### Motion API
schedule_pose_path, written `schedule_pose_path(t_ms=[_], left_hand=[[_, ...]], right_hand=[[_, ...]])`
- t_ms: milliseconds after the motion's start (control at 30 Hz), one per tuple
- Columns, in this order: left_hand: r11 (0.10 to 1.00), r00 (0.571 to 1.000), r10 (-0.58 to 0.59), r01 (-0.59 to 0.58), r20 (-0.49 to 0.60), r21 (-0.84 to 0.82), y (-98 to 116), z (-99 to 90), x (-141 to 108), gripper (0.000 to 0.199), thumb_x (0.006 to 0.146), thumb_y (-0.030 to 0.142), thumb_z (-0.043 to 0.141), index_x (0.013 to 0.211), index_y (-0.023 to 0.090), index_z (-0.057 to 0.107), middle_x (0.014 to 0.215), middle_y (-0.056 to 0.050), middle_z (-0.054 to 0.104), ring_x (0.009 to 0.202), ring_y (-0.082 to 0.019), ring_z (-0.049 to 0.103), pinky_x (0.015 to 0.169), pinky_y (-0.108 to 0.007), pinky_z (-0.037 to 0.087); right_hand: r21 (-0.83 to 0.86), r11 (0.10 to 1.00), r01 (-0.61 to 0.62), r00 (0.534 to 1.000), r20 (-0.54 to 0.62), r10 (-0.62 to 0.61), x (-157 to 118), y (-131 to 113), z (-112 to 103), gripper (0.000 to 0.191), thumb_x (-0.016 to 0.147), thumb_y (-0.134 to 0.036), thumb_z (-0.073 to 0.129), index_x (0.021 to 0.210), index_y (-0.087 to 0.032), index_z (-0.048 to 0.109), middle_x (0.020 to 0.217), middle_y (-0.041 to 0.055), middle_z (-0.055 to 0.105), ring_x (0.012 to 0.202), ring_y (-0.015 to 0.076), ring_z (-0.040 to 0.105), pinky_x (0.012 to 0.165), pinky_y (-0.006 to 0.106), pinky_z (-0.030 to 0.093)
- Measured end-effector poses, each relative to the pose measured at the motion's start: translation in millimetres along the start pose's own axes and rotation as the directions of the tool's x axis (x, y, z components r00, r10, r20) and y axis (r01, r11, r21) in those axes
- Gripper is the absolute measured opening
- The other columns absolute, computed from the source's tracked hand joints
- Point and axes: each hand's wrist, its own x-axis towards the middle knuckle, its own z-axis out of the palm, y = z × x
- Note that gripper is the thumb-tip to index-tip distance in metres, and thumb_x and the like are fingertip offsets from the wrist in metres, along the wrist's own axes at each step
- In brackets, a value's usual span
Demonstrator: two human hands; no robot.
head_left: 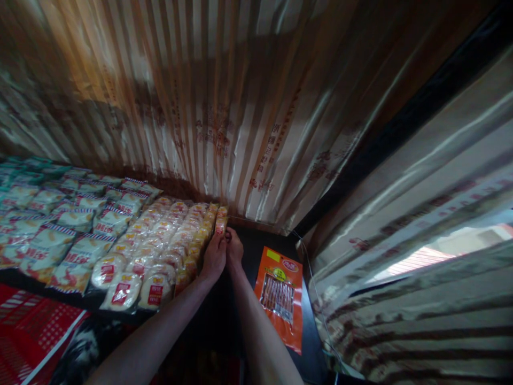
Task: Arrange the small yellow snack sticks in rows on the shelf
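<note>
My left hand [215, 256] and my right hand [234, 247] meet at the right end of the snack rows, fingers curled in. Between them, at the fingertips, stands a small yellow snack packet [220, 218] with a red mark, and both hands are closed at its near end. The fingertips are partly hidden. Just left of my hands runs a row of yellow packets [194, 248]. Beside it lie overlapping rows of round white crackers in clear wrappers [155, 289] with red labels.
Pale snack bags [74, 259] with striped edges fill the left, with green packets [24, 168] behind. An orange snack pouch [280, 294] lies on the black table [250, 240] right of my arms. A red basket [32, 326] sits lower left. Pleated printed sheeting [240, 123] hangs behind.
</note>
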Motion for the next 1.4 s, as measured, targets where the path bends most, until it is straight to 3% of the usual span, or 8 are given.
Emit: schedule_pose_path(t_ms=[333,600,867,1167,1400], left_hand=[[0.997,0.998,-0.063,0.062,-0.022,-0.034,-8,2.0,7,0.033,0.082,0.019,0.041,0.108,0.016,0.062,0.121,-0.007,0.061,0.117,-0.019,0.051,0.107,-0.033,0.031],[0.999,0.999,-0.035,0.035,0.01,-0.024,-7,1.3,11,0.035,0.082,0.018,0.041,0.11,0.016,0.061,0.117,-0.006,0.063,0.111,-0.018,0.055,0.105,-0.033,0.034],[0.999,1.0,-0.013,0.012,-0.022,-0.03,-9,3.2,12,0.042,0.08,0.02,0.044,0.12,0.015,0.055,0.136,-0.008,0.049,0.13,-0.019,0.038,0.112,-0.033,0.021],[0.999,1.0,-0.016,0.015,0.009,0.037,-7,3.7,16,0.045,0.081,0.017,0.04,0.124,0.013,0.052,0.138,-0.009,0.046,0.131,-0.02,0.036,0.113,-0.036,0.02],[1.0,1.0,0.009,-0.009,-0.003,0.021,-5,2.9,14,0.042,0.08,0.018,0.043,0.12,0.015,0.055,0.137,-0.007,0.048,0.131,-0.019,0.036,0.113,-0.033,0.019]], right_hand=[[-0.008,1.0,0.014,1.0,-0.014,-0.014,11,4,6,0.032,0.079,-0.029,0.048,0.107,-0.02,0.06,0.091,0.0032,0.068,0.074,0.0149,0.062,0.069,0.025,0.045],[-0.002,0.999,0.035,0.999,-0.036,-0.036,12,8,11,0.027,0.08,-0.027,0.044,0.102,-0.021,0.06,0.089,0.0015,0.067,0.073,0.0143,0.061,0.069,0.024,0.045],[-0.027,0.999,0.048,0.996,-0.08,-0.05,14,3,10,0.023,0.078,-0.027,0.048,0.096,-0.019,0.06,0.093,0.0043,0.062,0.079,0.0155,0.058,0.072,0.025,0.043],[-0.014,0.999,0.045,0.997,-0.057,-0.046,18,2,11,0.021,0.076,-0.023,0.047,0.093,-0.02,0.059,0.082,0.0005,0.062,0.074,0.0144,0.057,0.068,0.023,0.041],[0.008,0.998,0.065,0.997,-0.043,-0.065,16,1,9,0.024,0.076,-0.023,0.046,0.097,-0.02,0.058,0.087,0.0008,0.061,0.077,0.014,0.056,0.07,0.023,0.041]])
